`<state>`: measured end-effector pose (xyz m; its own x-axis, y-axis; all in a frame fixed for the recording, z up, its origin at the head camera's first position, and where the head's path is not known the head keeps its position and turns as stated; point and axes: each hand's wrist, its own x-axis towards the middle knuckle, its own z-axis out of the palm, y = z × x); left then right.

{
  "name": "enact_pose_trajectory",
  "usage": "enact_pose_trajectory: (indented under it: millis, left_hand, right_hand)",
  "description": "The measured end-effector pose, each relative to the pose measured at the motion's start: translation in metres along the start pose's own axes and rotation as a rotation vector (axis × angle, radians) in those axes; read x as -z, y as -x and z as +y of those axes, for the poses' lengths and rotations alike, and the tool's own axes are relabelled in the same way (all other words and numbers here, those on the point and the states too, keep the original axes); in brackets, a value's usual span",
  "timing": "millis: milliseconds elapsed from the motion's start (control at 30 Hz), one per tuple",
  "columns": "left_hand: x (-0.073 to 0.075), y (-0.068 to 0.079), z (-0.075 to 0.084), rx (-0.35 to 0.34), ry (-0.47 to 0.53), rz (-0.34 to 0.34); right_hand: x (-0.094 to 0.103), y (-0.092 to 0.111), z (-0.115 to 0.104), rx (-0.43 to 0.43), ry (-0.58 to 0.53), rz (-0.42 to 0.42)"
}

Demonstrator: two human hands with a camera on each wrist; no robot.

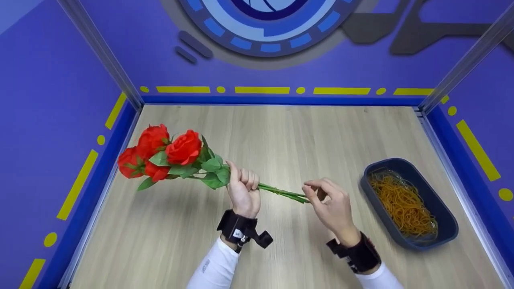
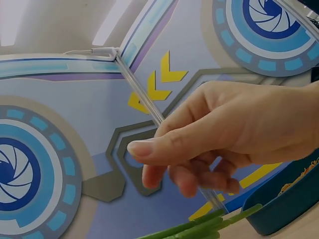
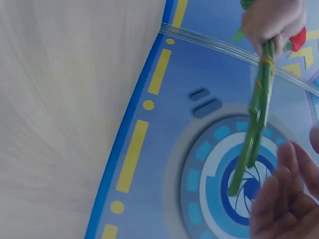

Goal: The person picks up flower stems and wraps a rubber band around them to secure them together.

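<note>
My left hand (image 1: 245,192) grips the green stems (image 1: 283,193) of a bunch of red artificial roses (image 1: 184,147), held nearly level above the table with the blooms to the left. In the right wrist view, a yellowish rubber band (image 3: 267,60) circles the stems just below that hand. Close to the cut stem ends is my right hand (image 1: 331,204), its fingers loosely bent. The left wrist view shows this hand (image 2: 214,134) just above the stems with nothing visible between thumb and fingers.
A dark blue-grey tray (image 1: 371,190) stands at the right of the wooden table (image 1: 281,249), with a heap of tan rubber bands (image 1: 401,204) inside. Blue printed panels (image 1: 261,76) close off the back and both sides.
</note>
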<state>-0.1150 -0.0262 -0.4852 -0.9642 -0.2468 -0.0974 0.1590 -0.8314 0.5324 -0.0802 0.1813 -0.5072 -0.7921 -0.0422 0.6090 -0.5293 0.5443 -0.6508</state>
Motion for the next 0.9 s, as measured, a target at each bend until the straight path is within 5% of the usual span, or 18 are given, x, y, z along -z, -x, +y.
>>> enact_pose_trajectory:
  millis: [267,500,667,900]
  left_hand:
    - [0.005,0.005,-0.012,0.051,-0.036,-0.045]
    - [0.008,0.008,-0.020,0.091,-0.031,-0.060]
    - [0.010,0.007,-0.023,0.130,-0.037,-0.088]
    - [0.013,0.006,-0.023,0.197,-0.047,-0.130]
  right_hand:
    - [0.007,-0.028,0.018,-0.337,-0.149,-0.529]
    - [-0.006,-0.027,0.027,-0.448,-0.358,-0.868]
    - [-0.012,-0.019,0.029,-0.464,-0.510,-1.001]
    - [-0.016,-0.005,0.029,-0.496,-0.577,-0.990]
